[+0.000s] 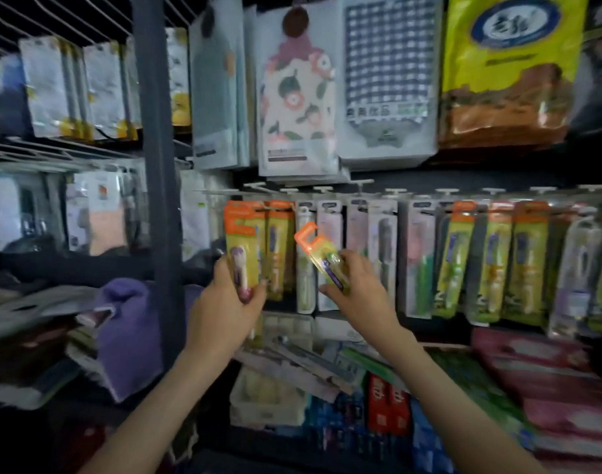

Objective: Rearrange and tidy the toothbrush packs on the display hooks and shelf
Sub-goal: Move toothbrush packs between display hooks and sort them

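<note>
My left hand [226, 302] grips the lower end of an orange-and-yellow toothbrush pack [241, 244] held upright at the left end of the hook row. My right hand [357, 289] pinches a second orange-topped yellow pack [318, 249], tilted up and to the left, off the hooks. Behind them a row of display hooks [361, 193] carries hanging toothbrush packs: white ones [381, 248] in the middle, yellow-green ones [491, 265] to the right.
A dark upright post [157, 172] stands left of the hooks. Below lies a shelf with loose packs [313, 364], red toothpaste boxes [388, 405] and pink packs [545, 371]. Cloth packs [297, 90] hang above. A purple towel [128, 333] sits lower left.
</note>
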Demonstrator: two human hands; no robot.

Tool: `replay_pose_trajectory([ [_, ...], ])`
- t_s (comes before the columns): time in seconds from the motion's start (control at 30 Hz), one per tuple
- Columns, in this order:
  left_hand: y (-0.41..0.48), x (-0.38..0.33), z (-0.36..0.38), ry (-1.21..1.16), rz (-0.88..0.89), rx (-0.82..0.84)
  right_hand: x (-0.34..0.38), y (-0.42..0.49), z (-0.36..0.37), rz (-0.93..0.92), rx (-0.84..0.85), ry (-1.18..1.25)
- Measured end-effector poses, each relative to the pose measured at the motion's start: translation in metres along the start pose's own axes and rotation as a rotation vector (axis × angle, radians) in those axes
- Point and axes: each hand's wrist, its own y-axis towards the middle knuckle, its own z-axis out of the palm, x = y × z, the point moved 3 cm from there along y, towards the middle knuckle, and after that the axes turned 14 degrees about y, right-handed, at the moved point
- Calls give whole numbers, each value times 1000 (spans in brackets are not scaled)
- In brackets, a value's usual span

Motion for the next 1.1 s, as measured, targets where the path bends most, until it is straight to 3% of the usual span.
replay_pose_trajectory([
  [0.17, 36, 56, -24, -33, 28, -33, 28, 36, 70, -20, -13, -191],
  [0.4, 57, 96, -31, -169, 38, -21, 32, 66, 96, 124, -175, -263],
  [0.63, 68, 112, -25, -227, 59, 34, 22, 62, 106, 38, -218, -432],
  [0.93, 70, 108, -24, -173, 97, 16, 31, 74, 126, 184, -266, -336],
  [1.1, 67, 111, -23, -260, 83, -21, 34, 77, 129, 87, -276, -472],
])
